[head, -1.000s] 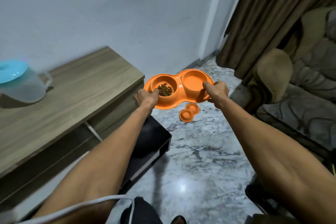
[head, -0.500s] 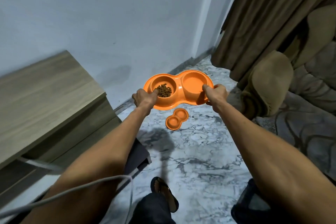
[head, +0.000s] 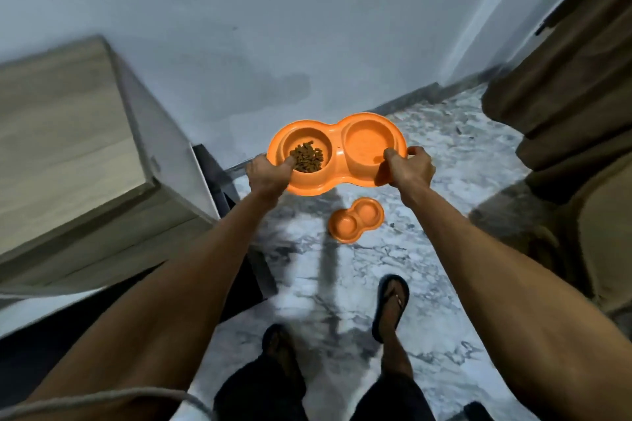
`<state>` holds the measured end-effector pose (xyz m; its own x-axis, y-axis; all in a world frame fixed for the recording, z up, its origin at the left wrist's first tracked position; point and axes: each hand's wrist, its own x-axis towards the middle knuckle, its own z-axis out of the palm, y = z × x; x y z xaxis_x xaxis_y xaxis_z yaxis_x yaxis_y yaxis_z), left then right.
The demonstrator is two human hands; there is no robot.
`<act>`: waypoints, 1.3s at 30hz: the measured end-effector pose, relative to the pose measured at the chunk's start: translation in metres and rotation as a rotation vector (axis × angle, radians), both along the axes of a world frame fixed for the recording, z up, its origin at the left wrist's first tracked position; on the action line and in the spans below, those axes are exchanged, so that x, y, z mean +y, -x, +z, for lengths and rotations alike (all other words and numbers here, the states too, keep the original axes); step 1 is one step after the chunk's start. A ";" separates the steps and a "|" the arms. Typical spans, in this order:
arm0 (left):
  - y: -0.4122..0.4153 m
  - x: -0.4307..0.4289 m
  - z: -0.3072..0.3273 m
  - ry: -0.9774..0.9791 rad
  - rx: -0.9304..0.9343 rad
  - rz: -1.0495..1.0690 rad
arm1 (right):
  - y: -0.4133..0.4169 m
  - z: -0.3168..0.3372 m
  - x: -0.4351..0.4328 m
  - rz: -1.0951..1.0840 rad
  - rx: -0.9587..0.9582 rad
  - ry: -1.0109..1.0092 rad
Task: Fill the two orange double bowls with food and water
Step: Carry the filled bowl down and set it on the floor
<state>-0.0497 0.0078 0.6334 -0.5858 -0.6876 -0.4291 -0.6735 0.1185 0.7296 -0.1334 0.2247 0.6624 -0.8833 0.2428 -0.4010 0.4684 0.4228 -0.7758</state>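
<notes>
Both hands grip the double bowl; left hand at the kibble end, right hand opposite.

The plastic double bowl held in the air is bright orange, its left well flecked with dark brown kibble. The smaller double bowl on the floor is the same orange. The marble floor is white, veined grey. The wood-grain counter is pale brown; the curtain is olive-brown.

Pale wall, marble floor, wooden cabinet left, brown curtain right
</notes>
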 end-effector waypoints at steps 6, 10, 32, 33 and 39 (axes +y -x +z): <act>0.055 -0.016 -0.121 0.000 -0.084 0.172 | 0.091 -0.145 -0.034 0.163 -0.042 -0.010; 0.077 -0.030 -0.239 0.042 -0.118 0.254 | 0.127 -0.263 -0.055 0.254 -0.070 -0.005; 0.043 -0.076 -0.664 -0.035 -0.300 0.370 | 0.111 -0.720 -0.117 0.432 -0.274 -0.198; 0.043 -0.077 -0.670 -0.030 -0.302 0.369 | 0.111 -0.726 -0.117 0.443 -0.269 -0.209; 0.043 -0.079 -0.689 -0.032 -0.307 0.362 | 0.111 -0.742 -0.120 0.481 -0.247 -0.259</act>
<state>-0.0927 -0.0713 -0.0560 -0.1534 -0.8076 -0.5695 -0.8523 -0.1835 0.4898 -0.2446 0.1052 -0.0798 -0.8064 -0.0441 -0.5897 0.3309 0.7929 -0.5117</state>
